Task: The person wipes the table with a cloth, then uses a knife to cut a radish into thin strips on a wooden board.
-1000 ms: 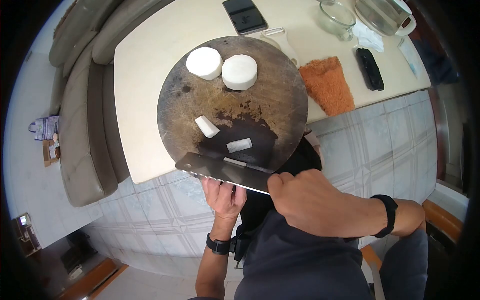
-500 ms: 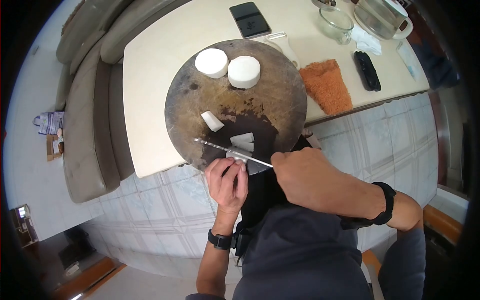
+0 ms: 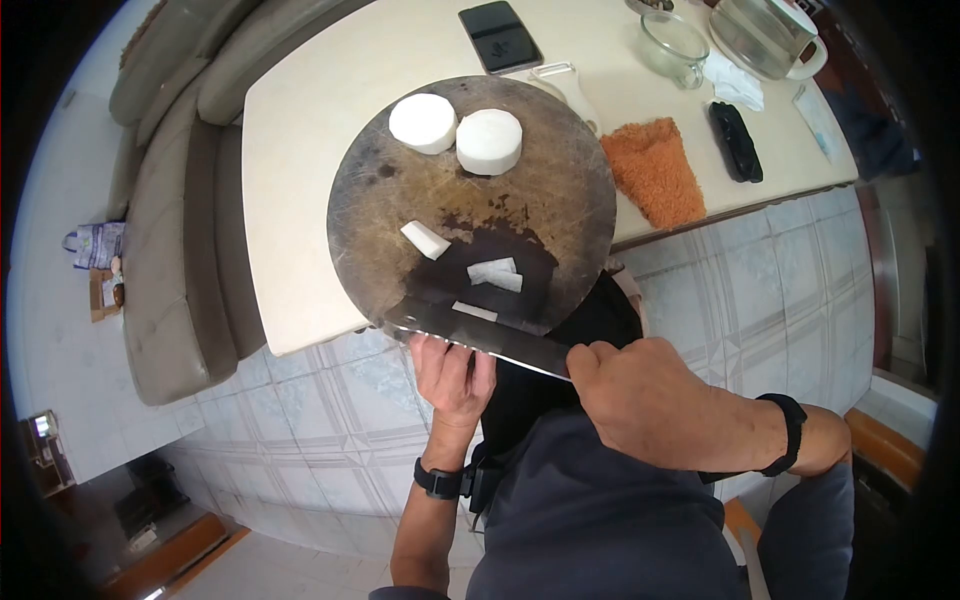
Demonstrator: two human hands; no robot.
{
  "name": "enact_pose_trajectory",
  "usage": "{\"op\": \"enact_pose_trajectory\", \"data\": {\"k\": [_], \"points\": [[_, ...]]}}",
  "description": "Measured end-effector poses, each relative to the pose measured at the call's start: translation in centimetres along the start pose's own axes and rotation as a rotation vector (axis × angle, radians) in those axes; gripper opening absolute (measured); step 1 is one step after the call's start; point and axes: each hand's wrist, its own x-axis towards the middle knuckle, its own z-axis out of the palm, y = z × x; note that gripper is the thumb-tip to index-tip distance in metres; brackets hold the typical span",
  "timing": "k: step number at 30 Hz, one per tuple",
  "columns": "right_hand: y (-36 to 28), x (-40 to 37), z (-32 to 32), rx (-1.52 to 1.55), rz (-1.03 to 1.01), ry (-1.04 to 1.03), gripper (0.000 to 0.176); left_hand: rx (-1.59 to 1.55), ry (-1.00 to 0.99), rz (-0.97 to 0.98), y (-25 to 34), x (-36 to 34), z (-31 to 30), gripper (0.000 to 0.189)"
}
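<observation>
A round dark wooden cutting board (image 3: 560,200) lies at the near edge of a cream table (image 3: 300,150). Two thick white vegetable rounds (image 3: 423,123) (image 3: 489,141) sit touching at its far side. A small white wedge (image 3: 425,240) and two thin white slices (image 3: 495,273) lie nearer me. My right hand (image 3: 650,400) grips the handle of a cleaver (image 3: 500,345), whose blade lies tilted over the board's near rim with a thin white slice (image 3: 474,311) on it. My left hand (image 3: 452,375) is just under the blade, fingertips hidden behind it.
Beyond the board lie a black phone (image 3: 500,36), a white peeler (image 3: 565,80), a glass bowl (image 3: 673,42), a glass jug (image 3: 765,30), a black case (image 3: 735,140) and an orange cloth (image 3: 652,170). A grey sofa (image 3: 170,200) stands left of the table over a tiled floor.
The cleaver stood on edge cutting a piece pinched by my left hand; now it lies tilted with a slice on it. A second slice lies on the board, and my left hand has dropped below the blade.
</observation>
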Motion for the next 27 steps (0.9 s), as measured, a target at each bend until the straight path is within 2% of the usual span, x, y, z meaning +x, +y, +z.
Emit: {"op": "enact_pose_trajectory", "data": {"k": [10, 16, 19, 22, 24, 27], "points": [[0.7, 2.4, 0.6, 0.063, -0.062, -0.012, 0.013, 0.028, -0.037, -0.01, 0.0, 0.1, -0.2, 0.019], [0.6, 4.2, 1.2, 0.109, -0.105, 0.119, 0.011, 0.018, -0.025, 0.011, 0.1, 0.3, -0.2, 0.024], [0.8, 4.7, 1.6, 0.073, -0.088, 0.126, 0.011, -0.028, -0.029, -0.027, 0.6, 0.6, -0.2, 0.02], [1.1, 3.9, 1.4, 0.061, -0.01, 0.075, 0.01, -0.049, 0.001, -0.017, 0.6, 0.7, 0.2, 0.02], [1.3, 3.1, 1.1, 0.027, 0.113, 0.075, 0.007, -0.041, 0.013, -0.012, 0.6, 0.7, 0.3, 0.02], [1.6, 2.3, 0.7, -0.013, 0.137, 0.092, 0.008, -0.028, 0.022, -0.007, 0.9, 0.9, 0.3, 0.02]]}}
